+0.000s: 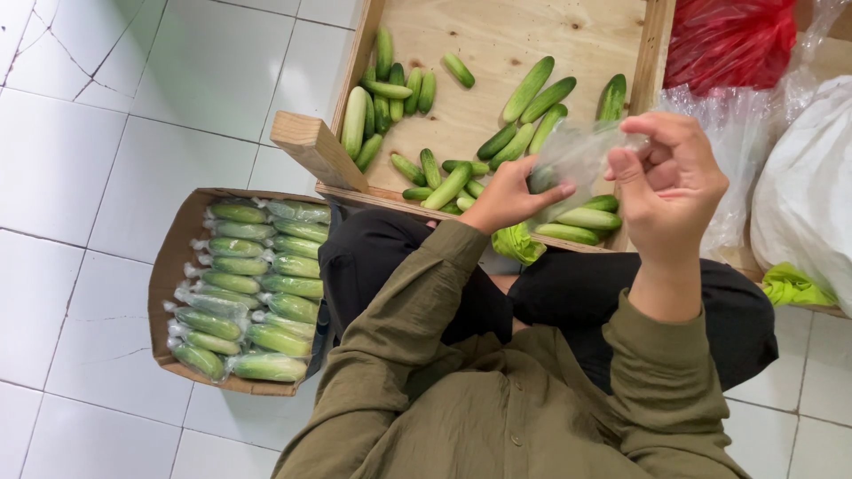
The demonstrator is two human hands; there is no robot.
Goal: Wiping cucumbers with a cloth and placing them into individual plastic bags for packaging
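Note:
My left hand and my right hand both grip a small clear plastic bag, held up between them over the near edge of a wooden tray. The bag's mouth is pinched by my right fingers; my left fingers reach into or against its lower side. Loose green cucumbers lie scattered in the tray behind the bag. A few cucumbers rest just under my hands.
A cardboard box on the white tiled floor at my left holds several bagged cucumbers. A red plastic bag and white sacks sit at the right. Green cloth lies by my knee.

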